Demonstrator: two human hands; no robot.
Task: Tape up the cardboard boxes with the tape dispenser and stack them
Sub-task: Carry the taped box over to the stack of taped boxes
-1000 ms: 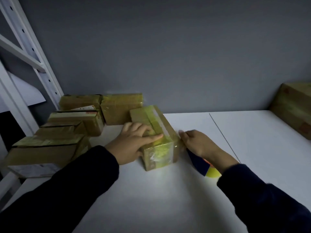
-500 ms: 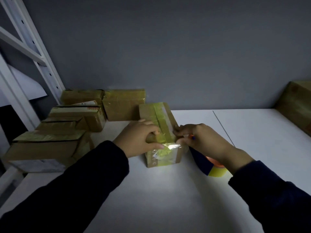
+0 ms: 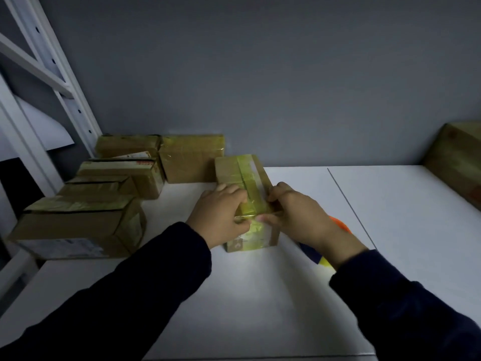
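Two dark sleeves (image 3: 145, 290) reach in from the near edge over the white table (image 3: 247, 303). The left hand (image 3: 221, 217) and right hand (image 3: 296, 214) meet at the near end of a small cardboard box (image 3: 229, 170) that stands on the table with its long side running away from the viewer. The left hand's fingers curl over the near-left top corner, with the thumb down on the front face. The right hand grips the near-right corner, fingers on top and thumb laid across the yellow tape (image 3: 251, 186) where it folds over the near edge. The tape dispenser (image 3: 339, 226) lies on the table just right of the box, mostly hidden behind the right wrist.

A second ago the right hand was low beside the box's right side, and the left lay flat on its top; both have since closed in on the near edge.

Farther left, several taped boxes (image 3: 78, 225) sit bunched by a white rack (image 3: 65, 82). Another box (image 3: 458, 162) stands at far right against the grey wall (image 3: 260, 74).
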